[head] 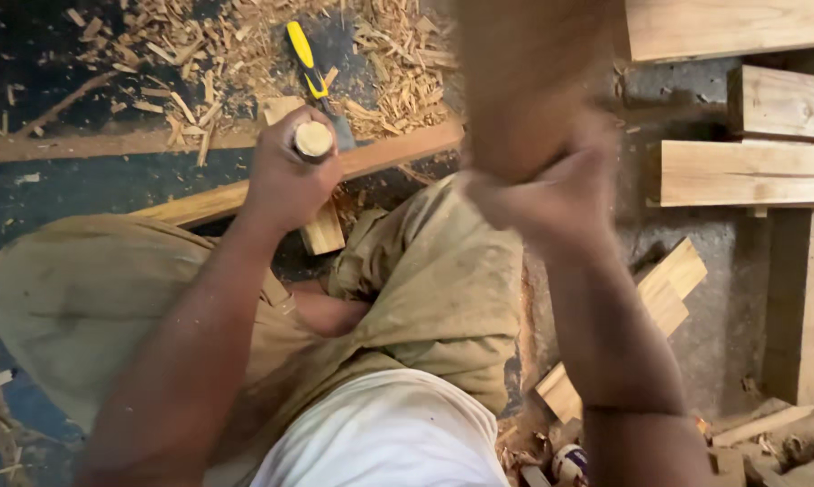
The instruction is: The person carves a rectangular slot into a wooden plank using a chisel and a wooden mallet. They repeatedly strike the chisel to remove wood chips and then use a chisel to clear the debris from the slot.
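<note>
Nearest the camera, the person sits on the floor in a white shirt point(384, 437) and khaki trousers point(425, 280), knees drawn up. The right hand point(551, 194) is closed in a fist around the lower end of a thick, blurred, reddish-brown wooden club point(524, 81), raised upright above the long wooden batten point(384, 155), probably as a mallet. The left hand point(285, 180) is wrapped tight about a round pale wooden handle point(313, 139), likely a chisel's, held upright so its cut end faces up and its lower end, hidden, meets the batten. Beyond the batten lie a yellow-and-black handled tool point(306, 61) and a heap of pale wood shavings point(245, 54). Right of the batten, squared pale timber blocks point(749, 171) are stacked on the grey floor point(722, 307).
</note>
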